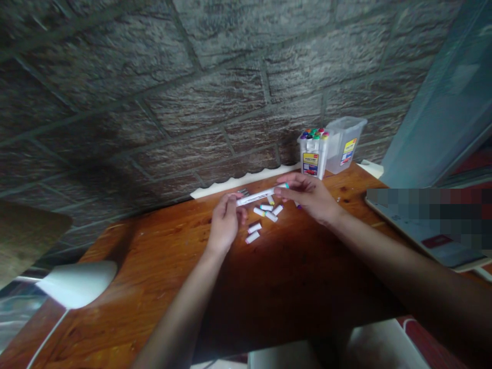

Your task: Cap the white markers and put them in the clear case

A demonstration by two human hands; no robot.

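Note:
Both hands hold one white marker pen (258,196) above the wooden table (161,266). My left hand (225,220) pinches its left end. My right hand (309,195) grips the right end, where a teal tip shows. Several loose white marker caps (265,215) with coloured ends lie on the table just below and between my hands. Behind them stands a clear box of markers (313,154) with coloured tops, upright against the wall.
An empty clear plastic lid or box (345,144) stands right of the marker box. A white lamp head (79,283) sits at the table's left edge. A laptop or book (430,230) lies at the right. A stone-pattern wall (192,92) backs the table.

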